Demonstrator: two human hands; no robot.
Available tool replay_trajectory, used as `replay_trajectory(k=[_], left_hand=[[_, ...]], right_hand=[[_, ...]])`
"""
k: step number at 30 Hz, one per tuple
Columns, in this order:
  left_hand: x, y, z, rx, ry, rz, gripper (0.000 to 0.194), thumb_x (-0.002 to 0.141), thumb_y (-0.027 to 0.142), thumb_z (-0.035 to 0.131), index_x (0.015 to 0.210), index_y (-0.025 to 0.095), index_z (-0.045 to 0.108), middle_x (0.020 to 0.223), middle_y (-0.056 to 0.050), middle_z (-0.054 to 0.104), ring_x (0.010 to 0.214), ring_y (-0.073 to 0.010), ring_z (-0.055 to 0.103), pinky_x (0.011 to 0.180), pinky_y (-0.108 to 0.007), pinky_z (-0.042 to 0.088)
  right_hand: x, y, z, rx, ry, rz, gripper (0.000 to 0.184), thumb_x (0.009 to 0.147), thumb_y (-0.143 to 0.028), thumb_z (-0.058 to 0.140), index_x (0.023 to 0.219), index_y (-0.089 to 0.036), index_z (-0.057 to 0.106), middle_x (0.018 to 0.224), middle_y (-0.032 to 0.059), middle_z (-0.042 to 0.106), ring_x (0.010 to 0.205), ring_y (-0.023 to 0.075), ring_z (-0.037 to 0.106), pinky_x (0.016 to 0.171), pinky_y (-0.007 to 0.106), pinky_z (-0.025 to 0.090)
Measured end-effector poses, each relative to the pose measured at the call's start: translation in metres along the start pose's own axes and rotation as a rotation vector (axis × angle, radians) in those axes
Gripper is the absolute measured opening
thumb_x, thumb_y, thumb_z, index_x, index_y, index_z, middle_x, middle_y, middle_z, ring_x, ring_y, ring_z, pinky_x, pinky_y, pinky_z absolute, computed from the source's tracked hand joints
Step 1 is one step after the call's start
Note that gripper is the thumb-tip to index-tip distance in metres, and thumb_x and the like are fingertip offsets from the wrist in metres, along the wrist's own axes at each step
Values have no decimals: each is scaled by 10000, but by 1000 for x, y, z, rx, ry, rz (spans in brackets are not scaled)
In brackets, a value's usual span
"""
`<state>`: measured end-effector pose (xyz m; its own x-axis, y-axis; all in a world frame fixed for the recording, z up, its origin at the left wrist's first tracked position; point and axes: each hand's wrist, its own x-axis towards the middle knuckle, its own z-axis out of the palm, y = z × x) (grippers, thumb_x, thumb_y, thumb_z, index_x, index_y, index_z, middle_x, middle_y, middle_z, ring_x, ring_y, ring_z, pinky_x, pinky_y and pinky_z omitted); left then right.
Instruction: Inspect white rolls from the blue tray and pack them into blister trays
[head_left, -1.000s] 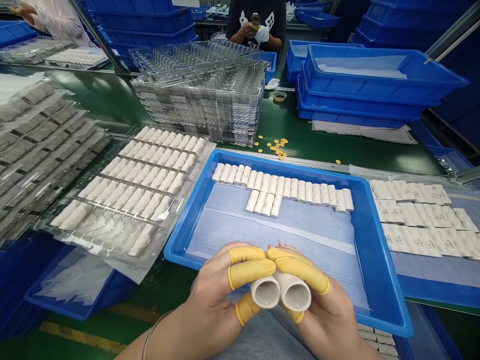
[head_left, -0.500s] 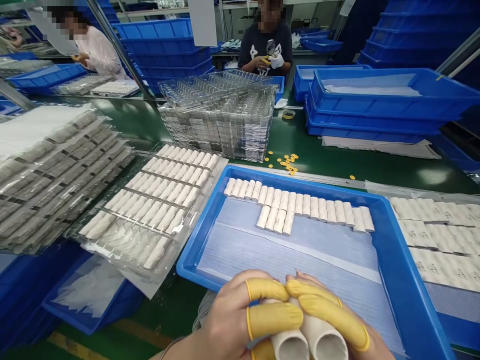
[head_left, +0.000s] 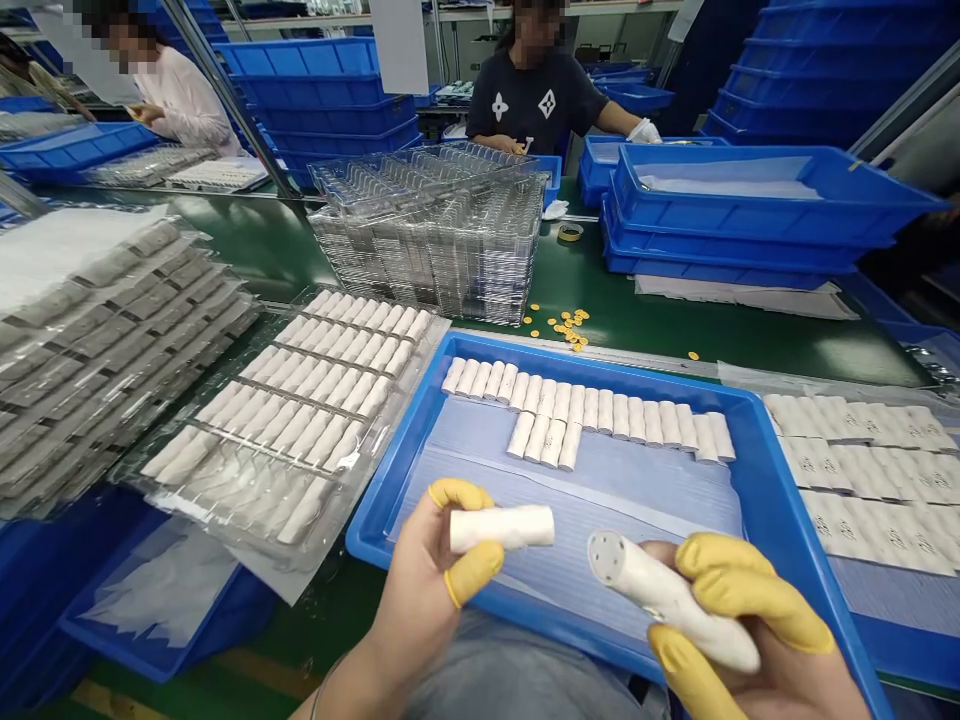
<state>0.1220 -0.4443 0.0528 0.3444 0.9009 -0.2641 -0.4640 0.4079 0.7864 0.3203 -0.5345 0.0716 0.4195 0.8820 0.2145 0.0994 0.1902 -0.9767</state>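
Observation:
Yellow finger cots cover several of my fingertips. My left hand (head_left: pixel 435 560) pinches a white cylindrical tube (head_left: pixel 502 528) that lies almost level, pointing right. In my right hand (head_left: pixel 757 620) is a second white tube (head_left: pixel 667 595), tilted, its end with small holes turned up toward the left. The two tubes are apart, above the near part of a blue tray (head_left: pixel 806 560) lined with pale sheeting. Inside that tray, along its far side, white tubes (head_left: pixel 630 418) lie in a row, with a few more in a shorter second row.
Left of the tray, a clear plastic blister tray (head_left: pixel 247 530) holds rows of white tubes, beside stacked filled trays (head_left: pixel 97 350). Behind stand empty blister trays (head_left: pixel 442 240), yellow discs (head_left: pixel 574 325) and blue bins (head_left: pixel 735 220). More tubes (head_left: pixel 870 470) lie right. A co-worker (head_left: pixel 540 90) sits opposite.
My hands have moved apart and up; the two tubes, held side by side with open ends toward me, are now separate, one in each hand. The co-worker opposite has stretched an arm toward the bins.

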Motion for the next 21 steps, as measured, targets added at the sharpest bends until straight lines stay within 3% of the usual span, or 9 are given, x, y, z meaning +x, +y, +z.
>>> replay_trajectory(k=[3, 6, 8, 11, 14, 17, 21], left_hand=[[1, -7, 7, -98, -14, -118, 232, 758, 208, 817, 917, 200, 649, 944, -29, 652, 864, -174, 651, 799, -307, 530], [-2, -14, 17, -187, -29, -219, 368, 731, 215, 832, 1042, 203, 635, 986, -53, 681, 911, -203, 664, 855, -354, 528], [-5, -16, 20, -170, -61, -220, 463, 721, 212, 844, 1134, 210, 635, 974, -48, 676, 873, -182, 641, 800, -316, 521], [-9, -18, 17, -49, -129, -103, 506, 758, 271, 837, 1220, 232, 635, 985, -57, 675, 898, -189, 618, 796, -311, 512], [-14, -19, 10, 31, -145, -36, 575, 802, 298, 808, 1332, 308, 585, 1047, -68, 687, 944, -212, 625, 822, -337, 527], [-19, -15, 5, 70, -187, -55, 663, 822, 292, 789, 1420, 367, 511, 1096, -81, 689, 929, -222, 639, 763, -332, 550], [-23, -6, 7, 60, -256, -110, 600, 852, 285, 759, 1397, 415, 543, 1155, -80, 695, 952, -233, 665, 783, -347, 565]], right_hand=[[3, 10, 7, 136, -24, 128, 202, 873, -201, 761, 984, -326, 648, 942, 26, 569, 913, 215, 666, 830, 304, 625], [-1, 20, 20, 230, 6, 226, 229, 856, -308, 799, 1039, -348, 666, 1001, 29, 666, 951, 220, 684, 860, 322, 600], [-6, 24, 27, 235, 25, 250, 276, 832, -357, 822, 1067, -348, 677, 1023, 33, 706, 985, 237, 681, 897, 357, 583], [-11, 23, 33, 205, 29, 279, 370, 799, -394, 846, 1128, -364, 681, 1055, 31, 725, 981, 230, 673, 912, 353, 570], [-10, 15, 30, 228, -84, 308, 423, 849, -431, 791, 1242, -416, 634, 1039, 28, 733, 848, 200, 677, 840, 336, 585], [-6, 5, 22, 260, -204, 368, 473, 900, -435, 734, 1336, -484, 557, 1100, 22, 719, 757, 170, 669, 762, 320, 590], [0, -6, 17, 322, -293, 465, 433, 924, -441, 701, 1335, -488, 574, 1134, 34, 721, 792, 187, 699, 694, 304, 571]])
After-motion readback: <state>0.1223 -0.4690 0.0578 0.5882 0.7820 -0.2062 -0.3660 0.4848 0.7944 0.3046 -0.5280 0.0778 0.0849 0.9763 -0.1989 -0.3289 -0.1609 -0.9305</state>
